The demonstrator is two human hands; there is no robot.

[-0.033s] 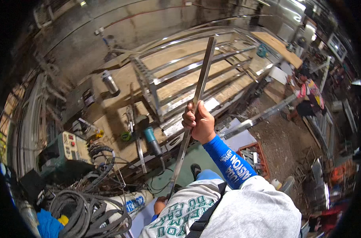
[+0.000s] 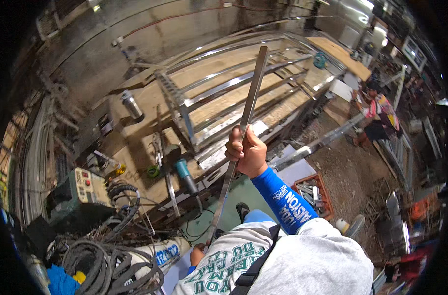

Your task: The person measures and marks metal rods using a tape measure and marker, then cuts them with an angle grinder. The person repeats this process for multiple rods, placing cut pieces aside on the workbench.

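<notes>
A long, thin metal bar [image 2: 255, 83] stands slanted in front of me, its upper end over the workbench. My right hand [image 2: 248, 153] is closed round its middle, thumb and fingers wrapped on it. Low down beside my shirt, my left hand [image 2: 198, 254] grips the bar's lower end; part of that hand is hidden by the shirt. Beyond the bar, a shiny welded metal frame [image 2: 224, 88] with several rails lies on the wooden bench. A teal angle grinder [image 2: 186, 175] rests near the bench's front edge, left of the bar.
A steel flask [image 2: 132, 105] stands on the bench at left. Nearer are a welding machine [image 2: 90, 184], coiled cables [image 2: 92, 268] and a white cylinder [image 2: 170, 250]. A red crate [image 2: 327, 191] of metal offcuts sits at right. Farther right, another person [image 2: 383, 115] crouches by metal lengths.
My view has shifted slightly, so the bench, the frame and the tools appear a little farther left. Both hands keep their hold on the bar, which has barely moved.
</notes>
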